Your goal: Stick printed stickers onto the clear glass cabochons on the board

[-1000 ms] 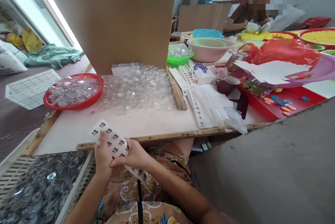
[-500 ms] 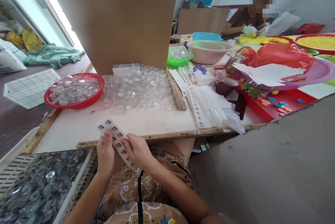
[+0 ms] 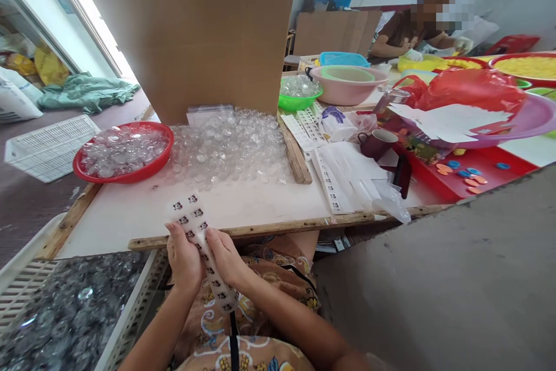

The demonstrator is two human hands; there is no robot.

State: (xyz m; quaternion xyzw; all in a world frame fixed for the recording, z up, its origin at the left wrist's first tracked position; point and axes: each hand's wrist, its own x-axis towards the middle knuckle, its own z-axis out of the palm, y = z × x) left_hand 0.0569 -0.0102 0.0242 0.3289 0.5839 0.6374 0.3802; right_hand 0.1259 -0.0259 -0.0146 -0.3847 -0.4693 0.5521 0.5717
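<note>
Both of my hands hold a long white sticker strip (image 3: 191, 215) printed with small dark pictures, just at the near wooden edge of the table (image 3: 260, 203). My left hand (image 3: 185, 258) pinches its left side. My right hand (image 3: 226, 258) pinches its right side, and the strip's tail hangs down over my lap. Beyond it lies a heap of clear glass pebbles (image 3: 226, 142) on the white tabletop, next to a red bowl (image 3: 124, 151) full of the same pebbles.
A tall cardboard sheet (image 3: 195, 29) stands behind the heap. A white crate of pebbles (image 3: 65, 313) sits at my lower left. More sticker strips (image 3: 334, 177), a mug (image 3: 377, 142), a green bowl (image 3: 299, 93), basins and red trays lie to the right. Another person (image 3: 417, 26) works at the far right.
I have turned the strip from lying diagonally to nearly upright, and both hands have shifted slightly right and closer together on it. The other person's hands have moved.
</note>
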